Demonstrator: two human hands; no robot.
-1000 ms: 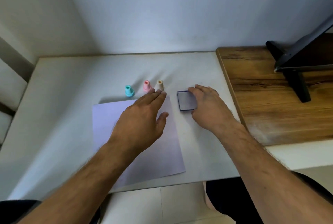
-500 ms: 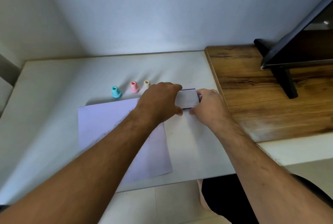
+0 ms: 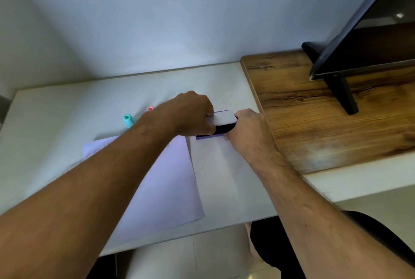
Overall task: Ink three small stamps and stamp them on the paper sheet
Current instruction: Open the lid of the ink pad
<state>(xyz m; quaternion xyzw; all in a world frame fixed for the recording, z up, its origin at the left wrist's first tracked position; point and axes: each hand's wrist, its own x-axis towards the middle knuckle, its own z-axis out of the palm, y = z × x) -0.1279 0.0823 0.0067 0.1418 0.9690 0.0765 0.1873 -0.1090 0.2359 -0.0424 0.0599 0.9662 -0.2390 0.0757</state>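
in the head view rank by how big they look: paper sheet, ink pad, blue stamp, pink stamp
1. paper sheet
2. ink pad, partly covered by both hands
3. blue stamp
4. pink stamp, mostly hidden behind the left arm, so unsure

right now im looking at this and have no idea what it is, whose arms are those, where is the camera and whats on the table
There is no machine here: the arms belong to a person, and the single camera sits on their head, looking forward and down. Both hands work at a small ink pad case on the white table. The left hand lifts its white lid while the right hand steadies the base; the dark inside shows in the gap. Beside it lies a pale paper sheet. Behind the left arm stand a blue stamp and a pink stamp, mostly hidden. To the right are a wooden board and a dark screen on a stand.
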